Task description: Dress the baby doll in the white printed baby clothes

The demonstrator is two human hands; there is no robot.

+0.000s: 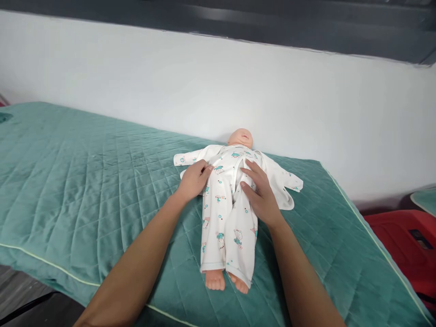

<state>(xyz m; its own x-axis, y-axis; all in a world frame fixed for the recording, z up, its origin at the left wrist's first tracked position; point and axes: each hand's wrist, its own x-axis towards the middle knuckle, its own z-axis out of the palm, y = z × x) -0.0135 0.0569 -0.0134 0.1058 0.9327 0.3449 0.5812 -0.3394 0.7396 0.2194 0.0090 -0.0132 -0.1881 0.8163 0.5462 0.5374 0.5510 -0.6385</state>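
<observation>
White wall: behind green quilted cover. Clothed doll: on cover, face-up, long axis running away from wearer; head toward wall, feet toward wearer. Printed trousers: on both legs. Right hand: fingers spread, at trousers' upper front. Left hand: at opposite hip; grip on fabric cannot be determined.

the doll lies face up on the green quilted cover, head beside the white wall, feet toward the viewer. the left hand touches the side of the patterned trousers near the waist; the right hand, fingers spread, rests at the opposite side.
</observation>
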